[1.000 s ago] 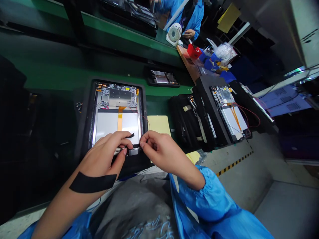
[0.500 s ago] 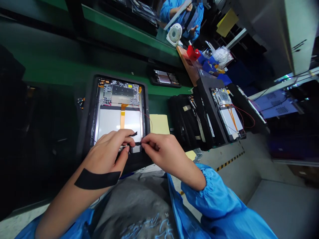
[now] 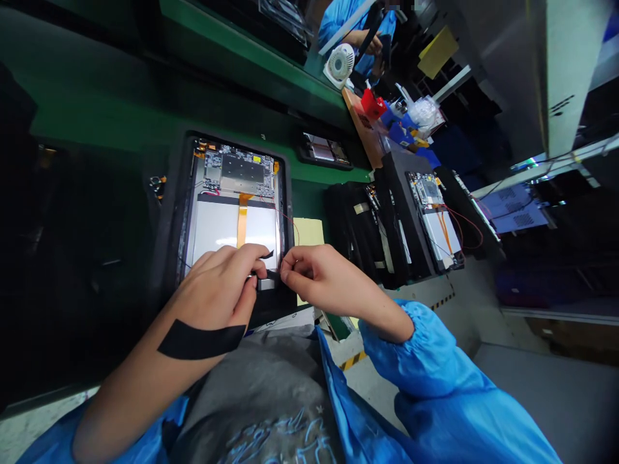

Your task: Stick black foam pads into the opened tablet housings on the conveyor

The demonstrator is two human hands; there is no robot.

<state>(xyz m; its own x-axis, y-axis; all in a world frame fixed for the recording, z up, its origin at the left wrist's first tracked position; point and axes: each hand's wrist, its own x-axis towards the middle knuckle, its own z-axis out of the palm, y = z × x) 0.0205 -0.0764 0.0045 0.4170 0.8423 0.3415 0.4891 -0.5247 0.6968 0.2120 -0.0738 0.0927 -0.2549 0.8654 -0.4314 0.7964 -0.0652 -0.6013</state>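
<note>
An open tablet (image 3: 285,193) lies in a black tray in front of me, its circuit board (image 3: 242,171) at the far end and a white battery (image 3: 217,225) with an orange flex cable (image 3: 242,222) nearer. My left hand (image 3: 222,277) rests over the near end, fingers curled together; whatever they grip is hidden. A small black tape piece (image 3: 268,255) sticks out at its index fingertip, and a wide black tape strip (image 3: 200,340) lies across the wrist. My right hand (image 3: 314,270) pinches the end of a dark tape strip (image 3: 272,276) beside a small silver part (image 3: 265,284).
Right of the tablet lies a yellow sheet (image 3: 309,235). Beyond it stand several black trays (image 3: 360,225) and another opened device (image 3: 438,219) with red wires. A smaller device (image 3: 324,148) lies further back. A white fan (image 3: 340,64) stands near a co-worker in blue sleeves (image 3: 336,22).
My view has shifted slightly. Both hands remain at the tablet's near edge, with my right hand still pinching. The co-worker's hands have come together around a dark object.
</note>
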